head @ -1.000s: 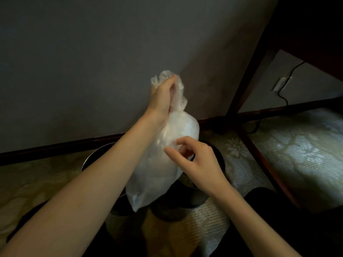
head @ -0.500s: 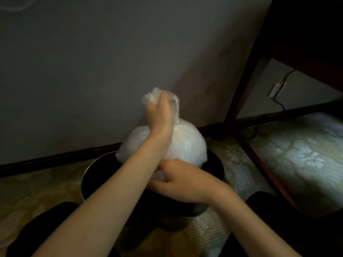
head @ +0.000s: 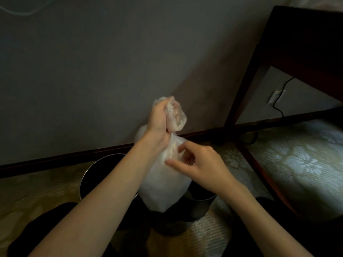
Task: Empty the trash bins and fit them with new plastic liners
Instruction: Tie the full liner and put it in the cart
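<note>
A translucent white plastic bag [head: 163, 186] hangs above two dark round bins on the floor. My left hand [head: 158, 119] grips its gathered neck, and the loose top [head: 176, 115] sticks out past the fist. My right hand [head: 200, 164] is at the bag's upper right side, just below the neck. Its thumb and forefinger are spread and touch the plastic, with the other fingers loosely curled. The bag's bottom hangs over the right bin [head: 202, 204]. The left bin [head: 92, 171] shows a shiny rim and is partly hidden by my left forearm.
A grey wall with a dark baseboard [head: 55, 160] runs close behind the bins. A dark wooden table leg [head: 243, 84] and its floor rail stand to the right, with a wall socket and black cord [head: 276, 97] beyond. The floor is patterned carpet [head: 300, 164]. My dark-clad knees flank the bins.
Half a second ago the bag was puffed out low over the bins with my right hand pressed round its base. Now the bag hangs higher and slimmer, and my right hand has risen to its upper side.
</note>
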`<state>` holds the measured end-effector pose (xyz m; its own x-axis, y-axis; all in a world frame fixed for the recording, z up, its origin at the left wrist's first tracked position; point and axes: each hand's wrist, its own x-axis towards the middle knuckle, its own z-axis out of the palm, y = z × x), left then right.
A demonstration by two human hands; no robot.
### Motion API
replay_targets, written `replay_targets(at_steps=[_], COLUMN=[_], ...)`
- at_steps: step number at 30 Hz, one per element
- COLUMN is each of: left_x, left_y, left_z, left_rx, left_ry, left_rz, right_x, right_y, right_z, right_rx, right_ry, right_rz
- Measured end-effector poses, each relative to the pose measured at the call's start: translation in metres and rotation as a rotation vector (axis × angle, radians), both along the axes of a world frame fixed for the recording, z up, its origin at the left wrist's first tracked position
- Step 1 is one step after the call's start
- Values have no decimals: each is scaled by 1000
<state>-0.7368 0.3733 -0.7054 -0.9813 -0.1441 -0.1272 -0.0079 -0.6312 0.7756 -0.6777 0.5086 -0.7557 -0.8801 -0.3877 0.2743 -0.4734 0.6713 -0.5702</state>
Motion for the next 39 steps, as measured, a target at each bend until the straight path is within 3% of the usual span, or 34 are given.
replay_targets(at_steps=[3,5,8,13,15,22,27,31,34,39], left_x=[9,15,19,18,17,14,18,27,29,30], left_y=[2,4,4,-3,-3,7,5,-4,-16,-30], left_z=[-4,-6,-8,-11,-11,-17,-28,-30,-29,-24], left_rx=[-33,-7,-87,-368,-458,-560,-567,-688,-886,-1042], left_ry=[-79,-28,53,14,33,-9,116,220,291,304], left_rz=[-132,-238,-336,-447,-460,-344,-327,-298,-361,-481], right_x=[-13,-19,-22,-32,-33,-38,-41,-43,-46,-45], right_y=[-3,-6,-5,2,3,2,9,12,16,19], right_z=[8,14,22,37,38,35,28,28,28,11], right_rx=[-369,-409,-307,67,67,-384,-697,-797,-830,-887], right_ry=[-88,-40,78,155,133,-188,-253,-217,-202,-213], right_rz=[-25,-43,-112,-86,-96,10,6,-37,-62,-104])
